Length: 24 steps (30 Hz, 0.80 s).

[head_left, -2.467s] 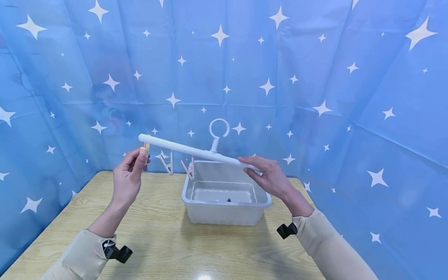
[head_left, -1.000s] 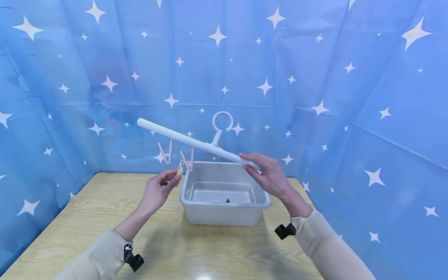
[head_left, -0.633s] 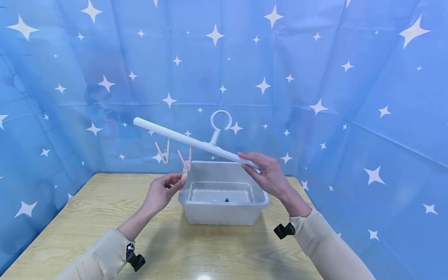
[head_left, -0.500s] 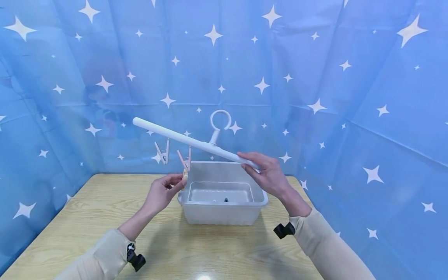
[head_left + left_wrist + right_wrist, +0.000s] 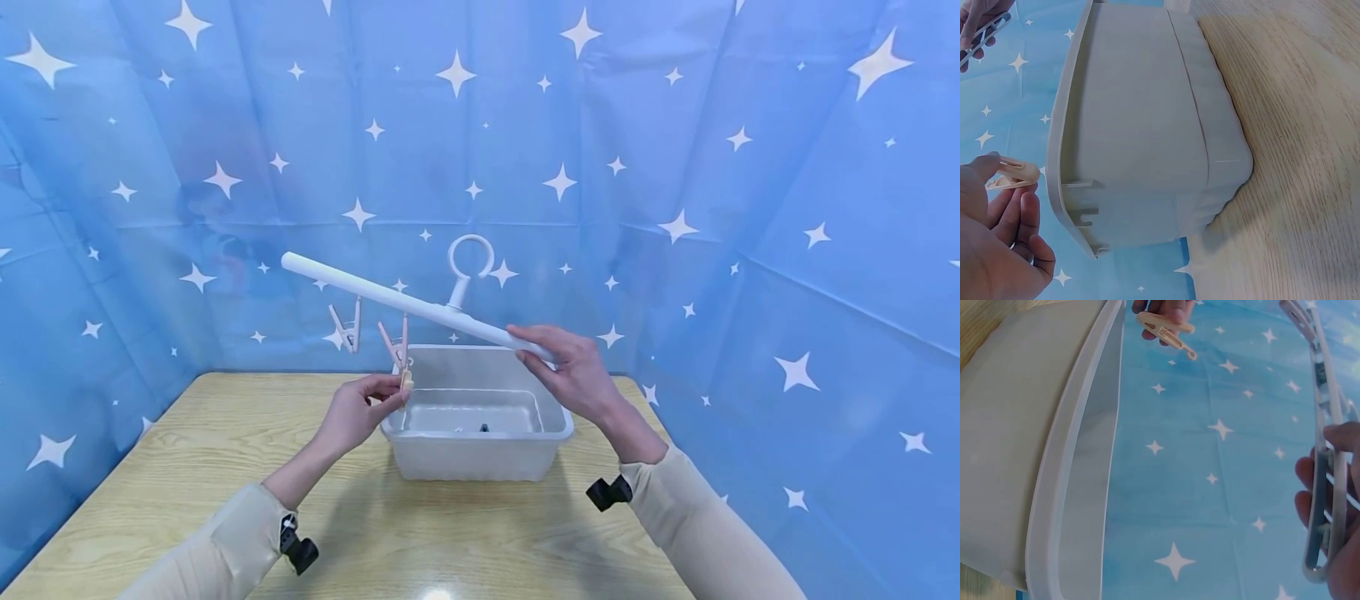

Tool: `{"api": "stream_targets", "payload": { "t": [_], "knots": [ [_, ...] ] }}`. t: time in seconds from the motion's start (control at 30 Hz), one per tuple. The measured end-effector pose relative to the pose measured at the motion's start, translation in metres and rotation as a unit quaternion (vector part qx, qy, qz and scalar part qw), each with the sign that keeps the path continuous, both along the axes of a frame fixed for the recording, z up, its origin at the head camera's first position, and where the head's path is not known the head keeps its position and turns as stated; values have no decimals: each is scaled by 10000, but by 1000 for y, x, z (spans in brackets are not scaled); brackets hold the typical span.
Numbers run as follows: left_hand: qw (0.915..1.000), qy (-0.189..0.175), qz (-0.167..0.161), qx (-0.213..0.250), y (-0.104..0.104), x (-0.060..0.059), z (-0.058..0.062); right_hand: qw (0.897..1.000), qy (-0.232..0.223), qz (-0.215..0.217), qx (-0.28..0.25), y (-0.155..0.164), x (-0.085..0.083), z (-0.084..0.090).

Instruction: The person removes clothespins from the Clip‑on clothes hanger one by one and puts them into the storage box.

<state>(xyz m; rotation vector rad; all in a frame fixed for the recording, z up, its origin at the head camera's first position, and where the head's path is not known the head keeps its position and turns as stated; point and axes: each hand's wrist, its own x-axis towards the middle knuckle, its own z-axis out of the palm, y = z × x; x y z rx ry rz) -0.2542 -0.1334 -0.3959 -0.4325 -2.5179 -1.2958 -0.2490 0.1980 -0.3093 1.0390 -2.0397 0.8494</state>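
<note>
My left hand [image 5: 362, 412] pinches a pale yellow clothes peg [image 5: 407, 385] between thumb and fingers, above the left rim of a bin. In the right wrist view the peg [image 5: 1163, 331] shows a small ring at one end, apart from the hanger. My right hand [image 5: 573, 367] grips the right end of a white clip hanger [image 5: 375, 292], which slants down to the right with its round hook [image 5: 471, 257] upward. From its bar hang a whitish peg [image 5: 347, 327] and a pink peg [image 5: 395, 340], the pink one just above my left fingertips.
The grey-white plastic bin [image 5: 480, 458] stands on the wooden table [image 5: 187, 483], below the hanger. A small dark thing [image 5: 484, 427] lies inside it. A blue curtain with white stars [image 5: 480, 125] closes off the back and sides.
My left hand has carried the yellow peg from the bar's left end down and right to below the pink peg. The hanger's left end has risen; my right hand keeps its grip.
</note>
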Motion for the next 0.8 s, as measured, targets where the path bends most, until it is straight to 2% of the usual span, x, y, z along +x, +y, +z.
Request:
{"api": "stream_targets", "payload": {
  "t": [0.33,0.57,0.8],
  "knots": [
    [9997,-31,-157,-178,4,-2,-1,10000,22,33,19,0,1,-1],
    [9994,-254,-192,-160,7,-3,-1,10000,33,79,-22,1,1,-2],
    [9990,-166,-296,-292,6,-3,-2,9999,56,102,-70,2,0,-3]
  ]
}}
